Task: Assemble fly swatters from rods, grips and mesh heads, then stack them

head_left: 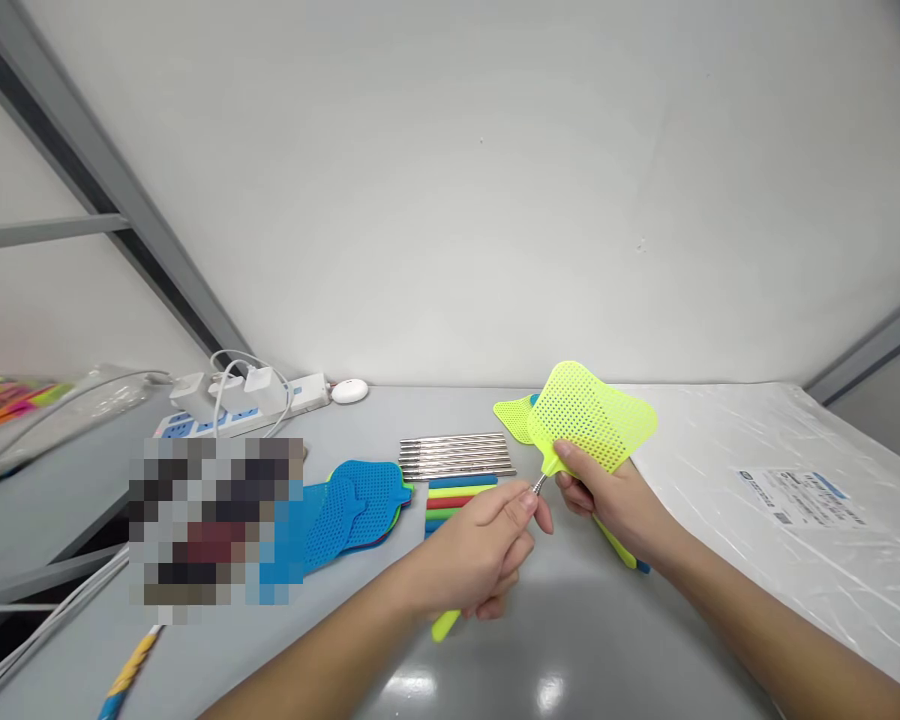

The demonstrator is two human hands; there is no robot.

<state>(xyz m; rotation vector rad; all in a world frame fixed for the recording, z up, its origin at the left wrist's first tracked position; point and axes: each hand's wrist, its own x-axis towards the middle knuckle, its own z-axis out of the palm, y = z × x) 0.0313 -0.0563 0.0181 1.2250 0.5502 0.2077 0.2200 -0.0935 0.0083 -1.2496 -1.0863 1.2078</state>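
My right hand point(596, 490) is closed on the base of a yellow-green perforated fly swatter head point(596, 412), thumb across its neck. My left hand point(484, 550) is wrapped round the swatter's handle; a short metal rod point(539, 485) shows between the two hands. Below the left fist sticks out the yellow-green grip end point(445, 626). Beyond the left hand lie several coloured grips point(461, 492) and a row of metal rods point(457, 456). Blue swatter heads point(369, 500) are stacked to the left. Another yellow-green head point(511, 418) lies behind, partly covered by the held one.
A power strip point(311, 391) with white plugs and cables stands at the back left, beside a white oval device point(349, 391). A pixelated patch hides part of the left side. At right lies a plastic-wrapped white package point(727, 440). The wall point(450, 200) closes the back.
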